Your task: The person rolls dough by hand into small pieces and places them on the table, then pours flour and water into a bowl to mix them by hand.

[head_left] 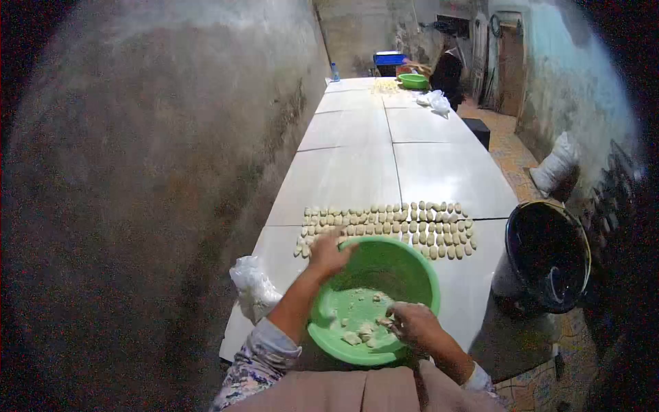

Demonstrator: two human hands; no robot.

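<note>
A green basin [374,264] stands tilted at the near edge of the white table, with loose pieces of dough [360,334] and flour on its bottom. My left hand [329,255] is at the basin's upper left rim, its fingers apart and nothing in them. Inside the right side of the basin, my right hand [412,324] has its fingers bent together beside the dough pieces; what they hold, if anything, is too small to name. Just beyond the basin, rows of small dough pieces [431,233] lie on the table.
A white plastic bag [254,283] sits left of the basin. A black bucket [546,257] stands right of the table [446,172]. Far off are another green basin [413,81], white bags [435,101], a bottle [334,71] and a person [447,72]. A wall borders the left.
</note>
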